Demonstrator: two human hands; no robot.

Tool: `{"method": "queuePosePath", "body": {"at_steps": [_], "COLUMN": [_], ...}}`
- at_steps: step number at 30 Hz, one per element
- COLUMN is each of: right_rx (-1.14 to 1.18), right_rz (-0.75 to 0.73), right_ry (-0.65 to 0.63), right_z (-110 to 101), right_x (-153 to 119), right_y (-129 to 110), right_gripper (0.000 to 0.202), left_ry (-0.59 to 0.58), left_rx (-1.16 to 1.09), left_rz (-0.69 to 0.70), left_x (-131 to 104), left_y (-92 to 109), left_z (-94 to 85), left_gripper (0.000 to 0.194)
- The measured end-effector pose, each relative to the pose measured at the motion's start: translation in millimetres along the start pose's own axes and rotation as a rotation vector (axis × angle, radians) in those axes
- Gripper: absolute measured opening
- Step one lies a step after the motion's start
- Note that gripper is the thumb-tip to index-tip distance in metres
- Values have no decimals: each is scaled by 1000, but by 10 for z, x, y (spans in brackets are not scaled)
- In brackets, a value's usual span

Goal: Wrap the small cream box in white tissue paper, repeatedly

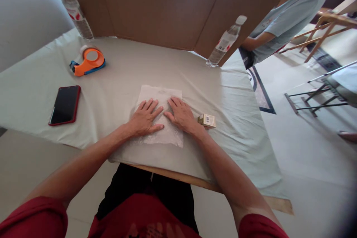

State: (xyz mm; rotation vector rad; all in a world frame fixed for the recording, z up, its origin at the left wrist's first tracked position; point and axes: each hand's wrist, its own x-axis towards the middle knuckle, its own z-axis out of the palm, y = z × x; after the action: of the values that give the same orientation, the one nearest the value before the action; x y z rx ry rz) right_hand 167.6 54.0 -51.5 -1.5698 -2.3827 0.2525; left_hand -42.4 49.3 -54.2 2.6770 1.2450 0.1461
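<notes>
A white sheet of bubble wrap (163,95) lies flat on the pale green tablecloth (117,81). My left hand (145,117) presses palm down on its left half, fingers spread. My right hand (181,113) lies palm down on its right half, fingers apart. Neither hand grips anything. A small tan box (207,120) with a barcode sits just right of my right wrist, touching or nearly touching it.
An orange tape dispenser (89,61) and a red-cased phone (65,105) lie at the left. Two water bottles (74,9) (225,41) stand by a brown cardboard screen (167,3). Another person (276,26) sits at the far right. Folding stands (315,96) occupy the floor.
</notes>
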Motion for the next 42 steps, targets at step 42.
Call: {"method": "queuePosePath", "body": {"at_steps": [42], "right_rx": [587], "right_rz": [2], "right_ry": [66], "right_z": [-34], "right_x": [-178], "right_y": [-182], "right_gripper": [37], "left_ry": [352], "left_rx": [-237], "left_rz": [96], "left_x": [-930], "left_y": [263], "left_z": [65], "left_gripper": [26]}}
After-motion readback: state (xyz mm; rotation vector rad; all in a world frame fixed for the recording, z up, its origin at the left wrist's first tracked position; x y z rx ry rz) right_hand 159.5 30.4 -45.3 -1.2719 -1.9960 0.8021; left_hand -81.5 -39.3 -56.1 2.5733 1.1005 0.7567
